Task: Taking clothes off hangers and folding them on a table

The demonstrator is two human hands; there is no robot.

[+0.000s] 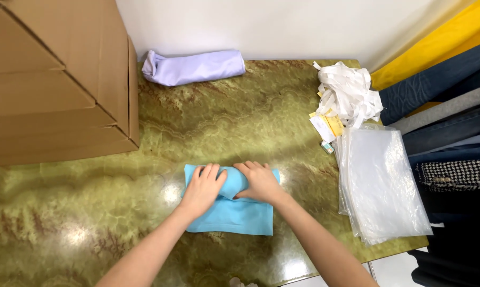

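Observation:
A light blue cloth (240,215) lies flat on the green marbled table (224,122), its far end rolled up. My left hand (201,188) presses on the left part of the roll, fingers curled over it. Over the right part of the roll sits my right hand (259,182), gripping the same way. Both hands touch each other near the middle of the roll.
A rolled lilac cloth (193,67) lies by the wall at the back. Large cardboard boxes (54,79) fill the left. A heap of white ribbons with tags (346,95) and a stack of clear plastic bags (381,183) sit at the right, beside folded fabrics (447,106).

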